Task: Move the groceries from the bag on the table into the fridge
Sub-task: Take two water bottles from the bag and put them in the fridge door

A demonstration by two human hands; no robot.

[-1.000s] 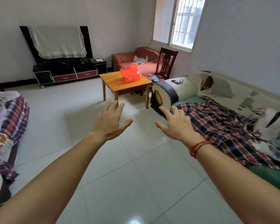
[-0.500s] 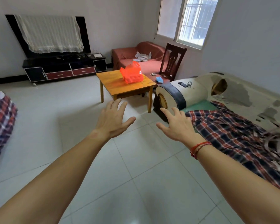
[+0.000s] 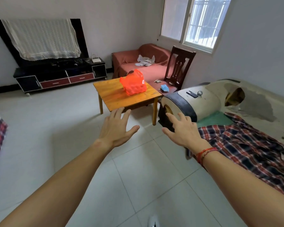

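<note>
On the far table sits the bag: thin, soft plastic, likely light and floppy, best lifted by its top handles. Left hand and right hand hover near, spread and empty.

Both bare arms reach straight out ahead, palms facing down. The left hand has its fingers spread and straight, thumb out to the side. The right hand mirrors it (a red string bracelet circles that wrist), holding nothing.
</note>
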